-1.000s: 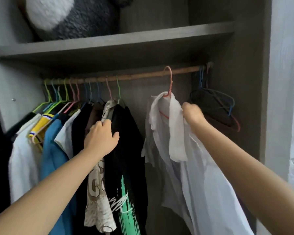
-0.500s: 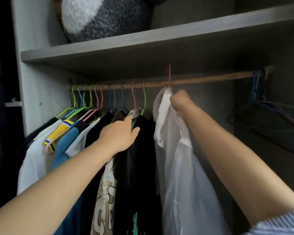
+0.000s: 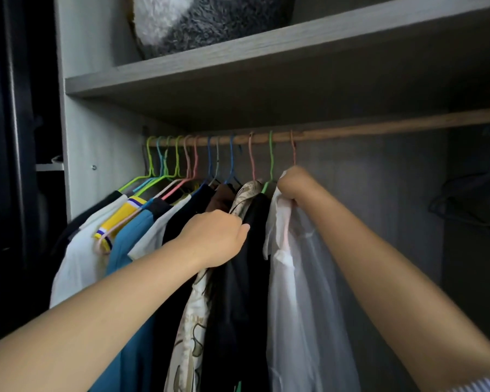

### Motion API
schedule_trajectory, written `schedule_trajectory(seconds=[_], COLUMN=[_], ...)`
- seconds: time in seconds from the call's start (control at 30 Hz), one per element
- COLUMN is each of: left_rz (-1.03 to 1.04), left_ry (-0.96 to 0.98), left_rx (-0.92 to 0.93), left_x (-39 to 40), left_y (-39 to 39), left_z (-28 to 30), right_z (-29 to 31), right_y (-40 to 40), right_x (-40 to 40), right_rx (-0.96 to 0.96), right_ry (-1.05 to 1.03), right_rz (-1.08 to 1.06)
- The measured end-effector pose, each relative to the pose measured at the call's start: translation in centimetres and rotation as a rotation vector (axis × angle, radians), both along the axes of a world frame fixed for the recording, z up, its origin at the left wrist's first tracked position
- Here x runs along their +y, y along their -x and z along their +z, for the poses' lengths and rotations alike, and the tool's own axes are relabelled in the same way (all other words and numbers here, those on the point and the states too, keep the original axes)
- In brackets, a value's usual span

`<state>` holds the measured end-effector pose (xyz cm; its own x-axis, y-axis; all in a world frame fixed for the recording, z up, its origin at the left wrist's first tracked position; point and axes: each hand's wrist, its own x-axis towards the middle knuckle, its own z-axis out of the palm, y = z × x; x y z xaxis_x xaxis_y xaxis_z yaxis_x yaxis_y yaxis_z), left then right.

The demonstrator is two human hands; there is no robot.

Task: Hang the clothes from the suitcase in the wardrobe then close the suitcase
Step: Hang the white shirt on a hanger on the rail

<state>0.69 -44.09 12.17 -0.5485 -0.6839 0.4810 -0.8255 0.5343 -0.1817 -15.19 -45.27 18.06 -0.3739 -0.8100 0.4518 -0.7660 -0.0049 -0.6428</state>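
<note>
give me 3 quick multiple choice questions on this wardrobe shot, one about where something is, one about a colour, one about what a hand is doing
1. Where does the white shirt hang on the rail?
A. far left end
B. right of the black garment
C. on the shelf

2. What colour is the hanger hook just left of the white shirt's?
A. green
B. black
C. purple

3. What is the right hand doing?
A. hanging open
B. resting on the shelf
C. gripping the top of the white shirt

Answers: 1 B, it is the rightmost hung garment in the row. 2 A, a green hook sits beside the pink hook. 3 C, its fingers are curled round the fabric below the hook.
</note>
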Motion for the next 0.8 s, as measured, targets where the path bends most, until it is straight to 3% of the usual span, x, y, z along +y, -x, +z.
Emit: schedule_trajectory(seconds=[0.4,0.57,0.7,0.8], left_rz=[0.022,-0.045,-0.167,-0.125], left_ry=[-0.088,-0.032,0.007,-0.014], left_rx=[-0.002,0.054,0.23,0.275], left_x=[0.2,2.3,5.0,7.2], left_y=[-1.1,-3.5,-7.0,-9.4], left_z=[0.2,-0.8,-2.8,-4.8], right_z=[-1.3,-3.2,-6.7,-9.3], right_y=[-1.8,-4.5,-6.9,-8.4], right_x=[0.7,5.4,9.9,13.6], right_rx=[0.024,0.265,0.413,0.508], right_ry=[-0.015,-0.091,-0.178,-0.283], right_rz=[-0.145,-0.101,-0.022,0.022])
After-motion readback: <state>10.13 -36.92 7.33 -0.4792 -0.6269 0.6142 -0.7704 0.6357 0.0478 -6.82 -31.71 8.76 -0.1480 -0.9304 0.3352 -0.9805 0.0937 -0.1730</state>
